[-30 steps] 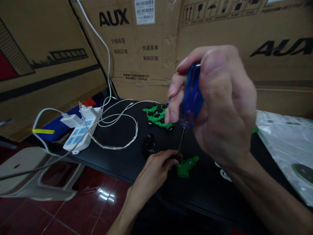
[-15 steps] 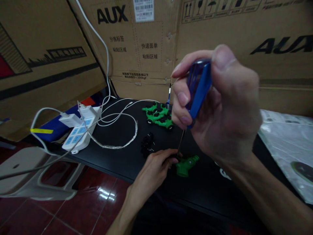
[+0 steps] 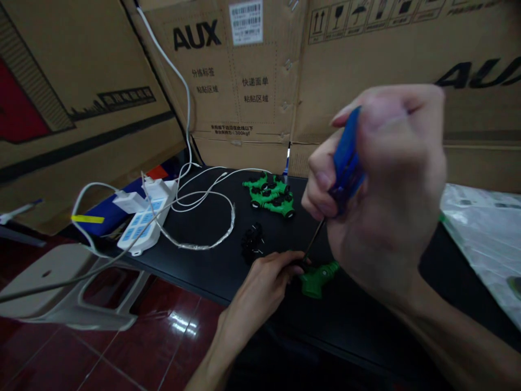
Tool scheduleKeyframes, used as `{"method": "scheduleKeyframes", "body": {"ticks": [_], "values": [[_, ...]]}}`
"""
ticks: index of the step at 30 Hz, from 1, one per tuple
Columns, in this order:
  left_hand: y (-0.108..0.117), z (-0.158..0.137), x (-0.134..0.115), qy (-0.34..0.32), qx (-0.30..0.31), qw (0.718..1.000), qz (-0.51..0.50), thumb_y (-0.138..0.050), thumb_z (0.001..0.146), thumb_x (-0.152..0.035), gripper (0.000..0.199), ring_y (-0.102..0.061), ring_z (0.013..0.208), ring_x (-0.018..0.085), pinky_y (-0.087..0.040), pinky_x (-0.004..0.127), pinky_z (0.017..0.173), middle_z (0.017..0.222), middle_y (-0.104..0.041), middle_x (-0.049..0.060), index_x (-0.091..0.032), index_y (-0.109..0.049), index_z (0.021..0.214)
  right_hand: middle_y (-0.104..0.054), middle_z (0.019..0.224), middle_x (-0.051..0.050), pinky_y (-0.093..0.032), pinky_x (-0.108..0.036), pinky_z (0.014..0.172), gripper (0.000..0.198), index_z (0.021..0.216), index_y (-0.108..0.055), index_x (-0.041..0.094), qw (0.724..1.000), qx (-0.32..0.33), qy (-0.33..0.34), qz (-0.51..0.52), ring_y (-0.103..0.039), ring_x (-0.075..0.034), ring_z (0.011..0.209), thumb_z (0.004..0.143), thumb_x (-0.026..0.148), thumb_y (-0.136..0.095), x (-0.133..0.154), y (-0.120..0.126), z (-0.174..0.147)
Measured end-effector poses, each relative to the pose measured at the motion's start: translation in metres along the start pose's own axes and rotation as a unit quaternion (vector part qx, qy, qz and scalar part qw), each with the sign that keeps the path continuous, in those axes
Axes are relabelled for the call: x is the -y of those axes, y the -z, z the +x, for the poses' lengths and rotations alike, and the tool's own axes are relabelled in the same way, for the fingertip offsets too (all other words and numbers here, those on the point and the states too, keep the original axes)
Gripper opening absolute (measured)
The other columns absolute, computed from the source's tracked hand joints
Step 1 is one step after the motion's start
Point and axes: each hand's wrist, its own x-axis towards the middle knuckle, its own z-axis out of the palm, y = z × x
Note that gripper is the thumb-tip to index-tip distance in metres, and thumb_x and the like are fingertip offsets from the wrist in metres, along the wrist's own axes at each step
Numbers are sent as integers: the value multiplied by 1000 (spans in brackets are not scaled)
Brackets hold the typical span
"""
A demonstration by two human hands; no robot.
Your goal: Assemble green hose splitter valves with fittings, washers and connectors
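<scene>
My right hand (image 3: 391, 190) is wrapped round the blue handle of a screwdriver (image 3: 349, 163). Its thin metal shaft slants down and left to a green Y-shaped plastic fitting (image 3: 315, 281) on the black table. With fingers closed, my left hand (image 3: 264, 282) grips the fitting's left end, where a dark part shows beside the fingertips. The screwdriver tip meets the work right at those fingertips, and they partly hide it. Just left of the shaft lies a small heap of black parts (image 3: 251, 241), some with thin metal pins.
Several green fittings with black parts (image 3: 271, 195) lie together farther back. A white power strip (image 3: 146, 222) with plugs and looping white cables sits at the left. Cardboard boxes (image 3: 244, 114) wall the back. A plastic bag (image 3: 484, 239) lies at the right, and a stool (image 3: 44, 277) stands lower left.
My right hand and the screwdriver handle have turned and shifted right, so the shaft slants more. The whole view has shifted slightly; my left hand keeps its grip on the fitting.
</scene>
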Motion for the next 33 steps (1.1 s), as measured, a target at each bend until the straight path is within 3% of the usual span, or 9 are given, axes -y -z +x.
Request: {"method": "scheduleKeyframes", "body": {"ticks": [4,7,9,14,18,21,24,27,33], "values": [[1,0,0,-2,-6,1000,3,-49,98,-8,40,-70,89,16,-53,25,87,110,-76,5,-19,-69,131,-46,62,3,-30,-29,38,25,88,-58,25,995,88,-48,21,-37,-13,44,105,37,-43,2,6,3],[1,-1,0,-2,-4,1000,4,-50,98,-7,40,-69,87,15,-53,25,86,109,-76,5,-19,-68,132,-52,75,2,-43,-28,44,20,95,-59,24,997,73,3,31,-46,-12,49,104,18,-42,-2,6,0],[1,-1,0,0,-2,1000,3,-49,99,-8,40,-69,87,15,-53,24,85,110,-76,5,-18,-68,132,-54,82,2,-51,-28,49,13,96,-58,24,998,44,32,14,-52,-12,55,101,15,-49,-5,2,-4],[2,-1,0,7,-3,1000,3,-48,100,-8,38,-69,89,15,-53,26,87,111,-76,5,-18,-69,131,-52,95,1,-55,-30,56,7,97,-51,29,995,-36,90,3,-56,-13,64,104,31,-52,-7,-5,-14],[2,-1,0,7,-2,1000,6,-50,100,-10,38,-70,90,16,-53,28,89,113,-76,6,-18,-68,133,-51,79,5,-41,-26,42,18,94,-45,29,996,-41,74,6,-46,-12,52,102,42,-55,-6,-2,-6],[1,-1,2,3,-8,1000,10,-51,100,-9,39,-70,91,16,-53,27,89,113,-76,6,-18,-67,133,-43,62,7,-30,-26,38,31,91,-50,26,1000,2,9,24,-36,-11,45,102,55,-47,-3,2,1],[1,-2,2,-1,-10,1000,10,-50,99,-7,39,-70,91,16,-52,26,88,112,-76,6,-17,-68,132,-45,62,4,-30,-29,39,41,94,-59,23,996,78,-22,27,-39,-12,45,104,58,-40,-2,4,2],[1,-2,1,-1,-14,1000,6,-49,98,-5,39,-70,91,15,-52,24,86,112,-76,6,-17,-70,129,-54,73,1,-38,-30,41,33,97,-63,24,996,73,38,43,-46,-13,49,104,51,-46,-9,3,-2],[1,-2,-2,4,-15,1000,9,-48,100,-7,38,-70,90,16,-52,24,85,110,-76,5,-18,-69,130,-58,87,-2,-47,-28,40,31,97,-64,28,991,-38,131,1,-53,-13,56,105,50,-44,-16,-2,-9]]}}
